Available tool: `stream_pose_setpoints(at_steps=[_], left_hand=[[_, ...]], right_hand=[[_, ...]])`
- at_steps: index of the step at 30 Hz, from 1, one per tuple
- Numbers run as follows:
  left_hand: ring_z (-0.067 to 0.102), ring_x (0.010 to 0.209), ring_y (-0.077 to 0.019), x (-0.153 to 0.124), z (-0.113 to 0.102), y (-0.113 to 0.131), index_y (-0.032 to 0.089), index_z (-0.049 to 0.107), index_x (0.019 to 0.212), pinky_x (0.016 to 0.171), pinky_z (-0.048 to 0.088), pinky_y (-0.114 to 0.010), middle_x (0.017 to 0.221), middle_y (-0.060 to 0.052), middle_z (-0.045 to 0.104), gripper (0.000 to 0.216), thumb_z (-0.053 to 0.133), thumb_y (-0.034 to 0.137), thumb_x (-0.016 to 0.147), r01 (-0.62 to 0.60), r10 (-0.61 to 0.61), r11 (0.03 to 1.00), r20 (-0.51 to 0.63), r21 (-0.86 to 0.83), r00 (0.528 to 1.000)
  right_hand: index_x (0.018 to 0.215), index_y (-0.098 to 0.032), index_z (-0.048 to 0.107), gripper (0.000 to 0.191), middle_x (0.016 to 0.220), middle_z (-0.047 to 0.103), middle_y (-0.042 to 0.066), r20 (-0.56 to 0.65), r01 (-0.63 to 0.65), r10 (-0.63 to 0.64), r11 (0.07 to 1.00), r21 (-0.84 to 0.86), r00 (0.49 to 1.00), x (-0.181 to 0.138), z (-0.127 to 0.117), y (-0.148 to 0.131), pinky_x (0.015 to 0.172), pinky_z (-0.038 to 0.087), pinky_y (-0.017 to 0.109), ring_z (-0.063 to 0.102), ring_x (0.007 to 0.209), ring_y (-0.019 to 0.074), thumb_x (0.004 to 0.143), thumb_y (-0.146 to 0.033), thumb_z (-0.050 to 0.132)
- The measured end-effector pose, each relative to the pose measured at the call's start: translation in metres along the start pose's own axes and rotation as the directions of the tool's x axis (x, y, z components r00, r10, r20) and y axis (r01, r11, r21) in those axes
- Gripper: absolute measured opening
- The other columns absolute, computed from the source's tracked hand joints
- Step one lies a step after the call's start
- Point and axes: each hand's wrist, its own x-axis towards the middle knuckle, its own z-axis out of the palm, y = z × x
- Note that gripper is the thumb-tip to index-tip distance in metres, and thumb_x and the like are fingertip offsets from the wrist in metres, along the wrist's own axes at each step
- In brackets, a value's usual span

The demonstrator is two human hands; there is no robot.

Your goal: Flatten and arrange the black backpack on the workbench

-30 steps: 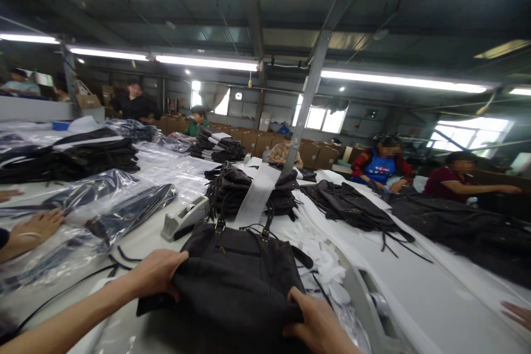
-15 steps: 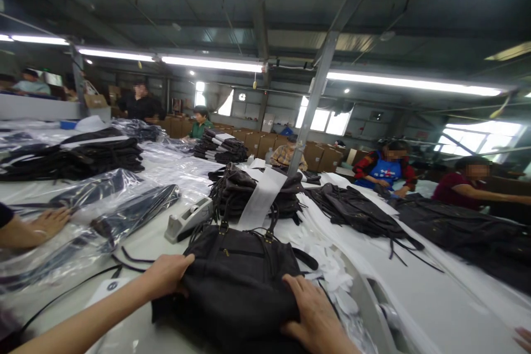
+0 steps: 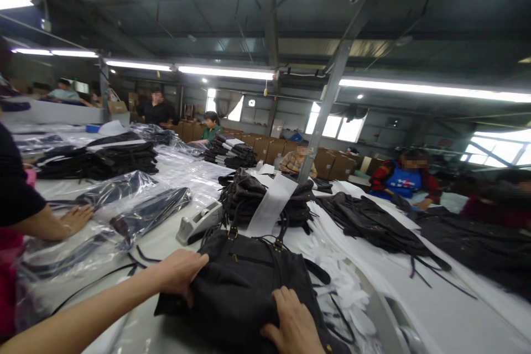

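A dark bag (image 3: pixel 249 287) lies flat on the white bench (image 3: pixel 435 310) at the bottom centre of the frame, its two buckled straps pointing up the frame. The left hand (image 3: pixel 180 276) rests on the bag's left edge, its grip pinching the fabric there, thumb on top and fingers curled round the edge. The right hand (image 3: pixel 292 326) lies flat on the bag's lower right part at the bottom edge of the frame, fingers spread and pressing down, holding nothing.

Just above the bag sits a pile of dark bags (image 3: pixel 253 199) with a white paper strip (image 3: pixel 271 204) draped over it. A tape dispenser (image 3: pixel 199 222) stands left of that pile, near the bag's upper left corner. White paper scraps (image 3: pixel 344 287) lie right of the bag. At centre left, bags in clear plastic (image 3: pixel 136 210) lie on the bench, and a co-worker's hand (image 3: pixel 77 218) presses flat on the plastic. More dark bags (image 3: pixel 99 157) are stacked at upper left. Other people sit at the far right and back of the frame.
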Motion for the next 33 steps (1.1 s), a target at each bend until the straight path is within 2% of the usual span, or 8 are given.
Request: stream_pose_setpoints(at_steps=[3,7,12,15,18,21,26,33], left_hand=[[0.063,0.090,-0.0355,-0.006,-0.004,0.004,0.021,0.051,0.105,0.076,0.052,-0.044,0.099,-0.011,0.065,0.083,0.074,0.071,0.043,0.004,-0.004,1.000,-0.003,-0.021,1.000],[0.054,0.105,-0.0365,-0.018,-0.019,0.025,0.024,0.038,0.135,0.094,0.044,-0.052,0.116,-0.013,0.057,0.111,0.072,0.075,0.042,-0.051,0.044,0.997,-0.136,-0.052,0.990],[0.053,0.107,-0.0399,-0.016,-0.022,0.057,0.022,0.046,0.132,0.095,0.041,-0.059,0.119,-0.017,0.055,0.098,0.066,0.076,0.053,-0.016,0.013,1.000,-0.107,-0.023,0.994],[0.050,0.113,-0.0419,-0.012,-0.013,0.062,0.019,0.039,0.138,0.101,0.035,-0.062,0.123,-0.019,0.053,0.106,0.067,0.075,0.052,-0.020,0.021,1.000,-0.096,0.005,0.995],[0.052,0.112,-0.0415,-0.009,-0.009,0.058,0.018,0.037,0.138,0.094,0.043,-0.055,0.124,-0.020,0.052,0.104,0.077,0.062,0.052,-0.020,0.021,1.000,-0.066,0.020,0.998],[0.060,0.099,-0.0390,-0.003,-0.011,0.054,0.022,0.042,0.131,0.081,0.051,-0.050,0.116,-0.017,0.058,0.086,0.079,0.047,0.058,-0.040,0.041,0.998,-0.023,0.049,0.999],[0.066,0.084,-0.0349,0.009,0.001,0.046,0.022,0.050,0.106,0.070,0.053,-0.044,0.089,-0.009,0.069,0.036,0.066,0.034,0.076,-0.071,0.073,0.991,-0.014,0.114,0.997],[0.066,0.090,-0.0346,-0.002,0.016,0.008,0.024,0.057,0.094,0.078,0.051,-0.047,0.091,-0.007,0.071,0.043,0.077,0.046,0.063,0.033,-0.033,0.999,-0.011,0.034,0.999]], right_hand=[[0.116,-0.014,0.057,0.047,0.117,0.058,0.011,-0.059,-0.005,0.004,1.000,-0.007,0.998,0.014,0.002,-0.003,0.096,0.041,0.045,0.048,0.114,0.0310,0.070,-0.020,0.060],[0.103,-0.018,0.062,0.037,0.116,0.059,0.007,-0.109,0.038,-0.041,0.999,-0.029,0.993,0.019,0.001,-0.010,0.094,0.041,0.046,0.049,0.111,0.0307,0.065,-0.018,0.062],[0.128,-0.019,0.050,0.060,0.131,0.055,0.011,0.028,-0.060,0.059,0.998,0.010,0.998,0.010,-0.005,-0.009,0.108,0.030,0.042,0.045,0.125,0.0289,0.069,-0.021,0.064],[0.115,-0.021,0.058,0.048,0.115,0.065,0.009,0.056,-0.059,0.056,0.997,0.046,0.997,0.007,-0.012,-0.009,0.099,0.036,0.038,0.055,0.113,0.0274,0.068,-0.025,0.066],[0.088,-0.021,0.062,0.023,0.089,0.070,0.004,0.029,0.013,-0.015,0.998,0.060,0.999,0.009,-0.021,-0.013,0.080,0.041,0.032,0.063,0.091,0.0251,0.066,-0.025,0.066],[0.081,-0.021,0.060,0.018,0.081,0.070,0.004,0.007,0.021,-0.022,0.998,0.063,1.000,0.013,-0.029,-0.016,0.072,0.040,0.031,0.064,0.085,0.0260,0.065,-0.026,0.065],[0.101,-0.018,0.059,0.038,0.096,0.069,0.010,0.091,-0.024,0.020,0.999,0.043,0.996,0.016,-0.022,-0.002,0.077,0.043,0.033,0.063,0.094,0.0289,0.064,-0.023,0.064],[0.112,-0.024,0.057,0.038,0.100,0.070,0.010,0.174,-0.048,0.059,0.997,-0.065,0.983,0.009,0.017,0.017,0.083,0.045,0.038,0.064,0.098,0.0299,0.074,-0.019,0.056]])
